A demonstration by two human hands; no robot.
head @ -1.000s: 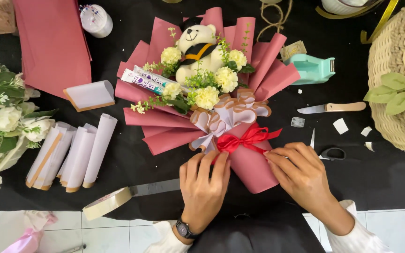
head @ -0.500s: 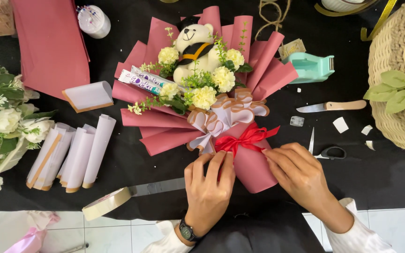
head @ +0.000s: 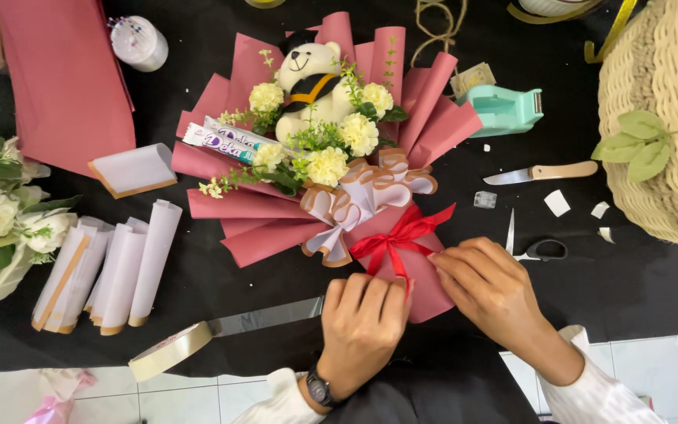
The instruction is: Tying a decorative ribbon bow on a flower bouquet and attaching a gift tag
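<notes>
- The left hand point(head: 361, 323) rests with fingers curled on the bouquet's point(head: 331, 180) wrapped handle, low in the frame's centre.
- The right hand point(head: 490, 284) pinches the red ribbon point(head: 392, 242) tail at the handle's right edge.
- The bouquet lies on the black table point(head: 637, 275), a teddy point(head: 308, 74) among its flowers.
- Scissors point(head: 531, 250) lie just right of the right hand.

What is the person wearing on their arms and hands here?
Both hands are bare, with no gloves or visible rings. The left hand has a dark wristwatch at the wrist. White long sleeves with loose cuffs cover both forearms.
</notes>
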